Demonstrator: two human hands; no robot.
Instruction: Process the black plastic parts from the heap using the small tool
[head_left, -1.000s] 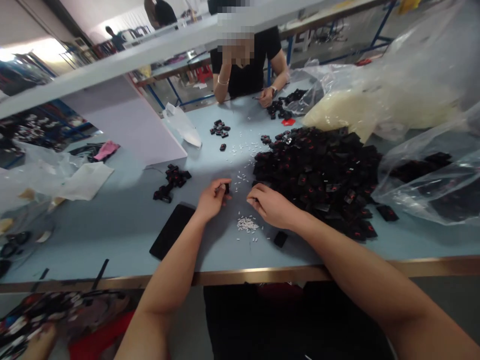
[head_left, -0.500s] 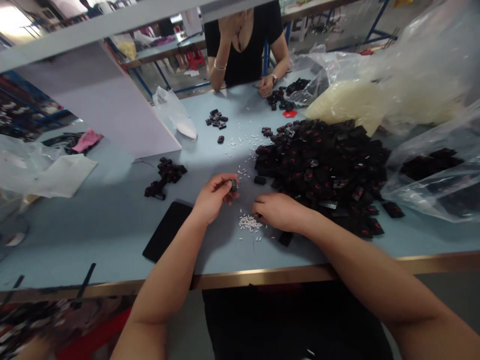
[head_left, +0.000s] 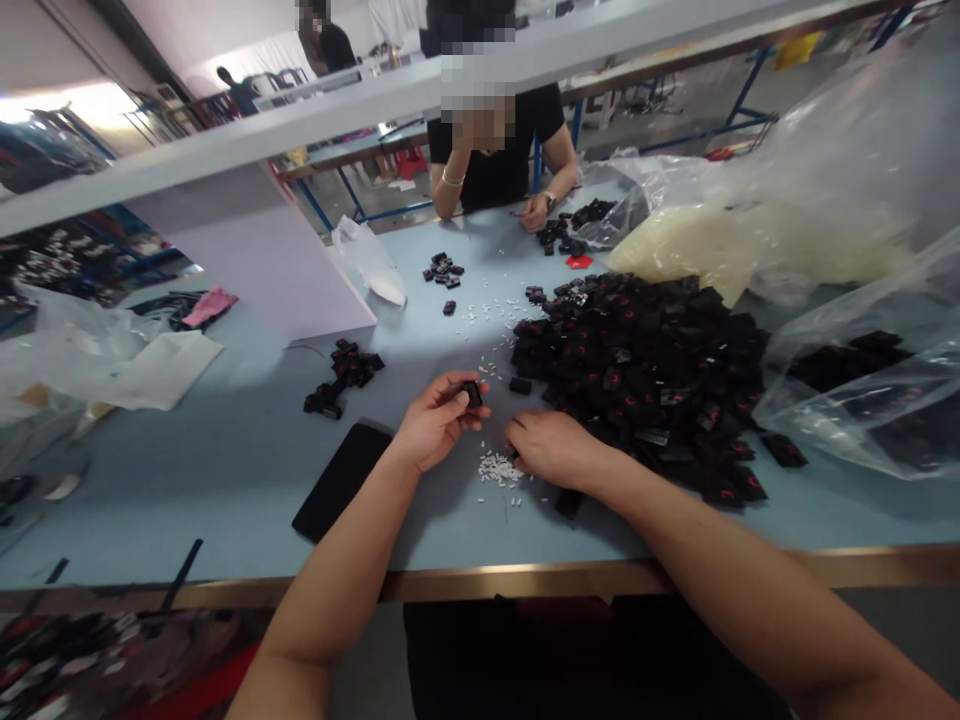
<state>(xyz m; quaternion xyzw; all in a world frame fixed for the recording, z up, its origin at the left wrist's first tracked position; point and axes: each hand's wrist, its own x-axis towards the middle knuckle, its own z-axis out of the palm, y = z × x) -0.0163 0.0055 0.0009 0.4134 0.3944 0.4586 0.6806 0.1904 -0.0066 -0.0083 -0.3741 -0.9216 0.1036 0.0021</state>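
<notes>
Between the thumb and fingers of my left hand [head_left: 435, 424] is a small black plastic part [head_left: 472, 394], held above the table. My right hand [head_left: 553, 446] is closed, fingertips pinched at the right edge of a little heap of white pellet-like pieces [head_left: 498, 468]; what sits in the pinch is hidden. Beyond my right hand spreads a large pile of black plastic parts [head_left: 637, 370], some with red marks. One single black part [head_left: 520, 385] lies just off the pile's left side. More white pieces [head_left: 491, 313] are scattered farther up the table.
A black flat tablet-like slab [head_left: 341, 480] lies by my left forearm. Small groups of black parts [head_left: 343, 378] sit to the left and farther back. Clear plastic bags [head_left: 862, 350] crowd the right. A white upright panel [head_left: 262, 260] stands left; a person [head_left: 495, 150] sits opposite.
The view has tilted up, so the table appears lower. The black part in my left hand has turned to show a broader dark face. My right hand stays at the white pieces.
</notes>
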